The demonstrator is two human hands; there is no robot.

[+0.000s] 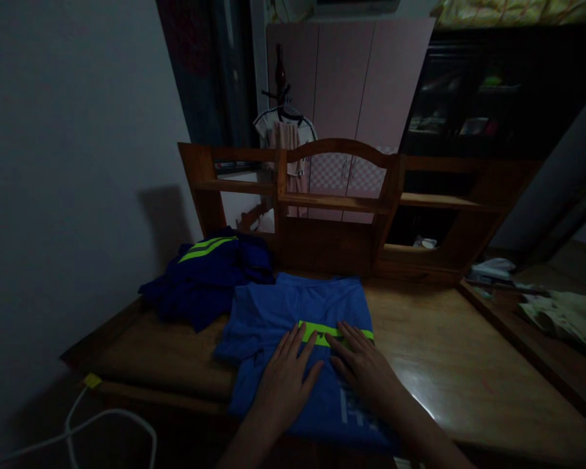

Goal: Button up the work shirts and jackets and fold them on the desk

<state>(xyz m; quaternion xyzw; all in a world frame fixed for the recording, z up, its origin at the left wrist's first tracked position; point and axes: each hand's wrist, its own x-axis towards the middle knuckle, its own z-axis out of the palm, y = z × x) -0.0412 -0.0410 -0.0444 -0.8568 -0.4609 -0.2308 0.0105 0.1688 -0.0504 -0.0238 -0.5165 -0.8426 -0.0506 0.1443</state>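
A blue shirt with a bright yellow-green stripe and some pale lettering lies spread on the wooden desk, partly folded. Flat on its left part rests my left hand, fingers stretched out, the tips at the stripe. My right hand also lies flat on the cloth, its spread fingers reaching over the right part of the stripe. Neither hand grips anything. Beyond the shirt's left side is a crumpled darker blue garment with yellow-green stripes, close against the blue shirt.
A wooden shelf unit rises along the desk's back edge. The wall bounds the left side. A white cable hangs off the front left corner. Pale cloth lies on a surface at the right. Clothes hang behind the shelf.
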